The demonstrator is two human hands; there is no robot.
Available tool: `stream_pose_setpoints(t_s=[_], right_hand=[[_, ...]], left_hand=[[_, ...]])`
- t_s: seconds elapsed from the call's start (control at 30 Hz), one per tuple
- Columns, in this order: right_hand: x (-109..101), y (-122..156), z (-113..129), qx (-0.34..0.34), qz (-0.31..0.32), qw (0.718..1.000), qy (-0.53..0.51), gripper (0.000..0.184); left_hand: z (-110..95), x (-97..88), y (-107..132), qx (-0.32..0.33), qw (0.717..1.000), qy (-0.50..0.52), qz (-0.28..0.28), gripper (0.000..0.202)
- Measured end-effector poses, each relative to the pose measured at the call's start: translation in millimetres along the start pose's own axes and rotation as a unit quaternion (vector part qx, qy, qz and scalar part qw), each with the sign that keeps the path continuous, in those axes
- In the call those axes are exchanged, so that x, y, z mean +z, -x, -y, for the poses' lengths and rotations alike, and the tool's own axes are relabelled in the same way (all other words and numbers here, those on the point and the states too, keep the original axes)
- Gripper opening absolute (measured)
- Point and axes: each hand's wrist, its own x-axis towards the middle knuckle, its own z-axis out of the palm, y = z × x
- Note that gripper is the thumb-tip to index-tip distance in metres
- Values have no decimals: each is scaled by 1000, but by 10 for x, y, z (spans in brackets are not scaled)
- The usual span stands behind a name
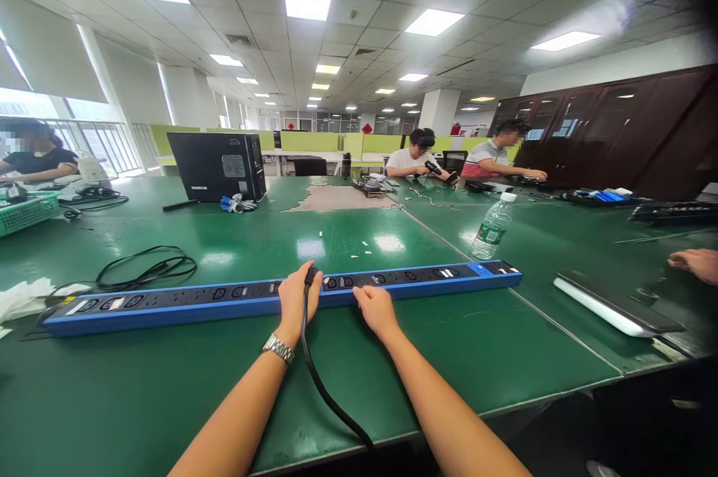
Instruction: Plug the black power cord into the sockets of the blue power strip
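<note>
A long blue power strip [185, 312] with a black socket face lies across the green table before me. My left hand [297, 301], with a metal watch at the wrist, is closed around a black plug [312, 275] at the middle of the strip. From that plug a black cable [321, 385] hangs down over the table's near edge. Whether the plug sits in a socket is hidden by my fingers. Just to the right, my right hand [375, 310] is closed, its thumb and curled fingers gripping the near side of the strip.
Beyond the strip stand a water bottle [493, 226] and a black computer case [216, 165]. A coiled black cord [149, 266] lies behind its left part, near white tissues [25, 299]. A black-and-white device [614, 303] and another person's hand [695, 265] are at right. Several people sit around.
</note>
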Motion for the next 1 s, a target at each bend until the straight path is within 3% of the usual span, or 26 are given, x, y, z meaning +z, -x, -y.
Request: stream_pose_setpoints(t_s=[0.17, 0.33, 0.53, 0.77, 0.87, 0.93, 1.0], right_hand=[[15, -4, -8, -3, -5, 1000, 2, 44], [25, -5, -12, 1, -13, 1000, 7, 45], [19, -1, -12, -6, -13, 1000, 15, 45], [4, 74, 57, -26, -19, 997, 76, 45], [50, 161, 211, -80, -62, 985, 138, 33], [127, 204, 332, -171, -79, 969, 161, 20], [244, 218, 434, -238, -86, 952, 174, 18]], left_hand=[[127, -26, -31, -34, 999, -35, 14, 39], [69, -44, 27, 9, 997, -76, 29, 39], [-55, -21, 95, 104, 985, -131, 41, 34], [159, -102, 128, 128, 976, -169, 56, 51], [187, -121, 179, 113, 973, -193, 56, 51], [166, -117, 217, 107, 971, -208, 51, 50], [144, -102, 245, 101, 969, -222, 39, 47]])
